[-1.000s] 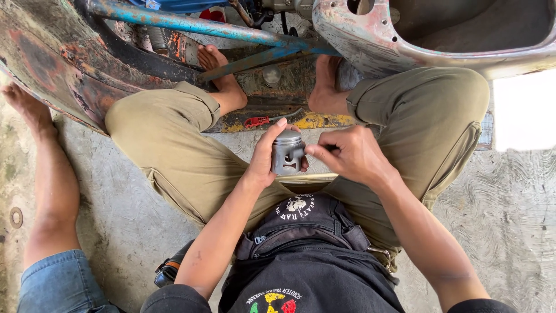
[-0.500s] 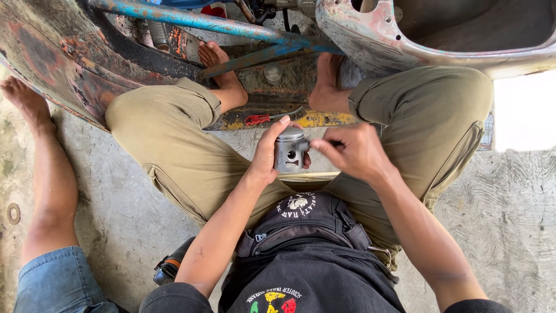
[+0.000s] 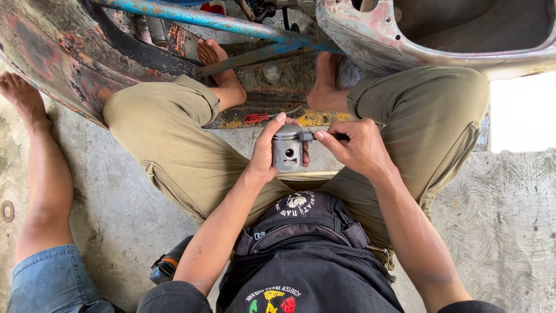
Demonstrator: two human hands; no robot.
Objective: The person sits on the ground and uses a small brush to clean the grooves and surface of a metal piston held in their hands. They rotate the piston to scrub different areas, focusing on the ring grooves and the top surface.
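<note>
Piston now sits higher in left hand, right hand still pinching beside it

rough grey concrete floor carries everything. just beyond the squatting person's knees lies a red-handled tool; a small round metal washer sits far left of it.

grey metal cylinder piston, plain khaki cotton trousers, flaky blue steel frame tube, little red-handled tool, rusty brown-orange body panel.
</note>
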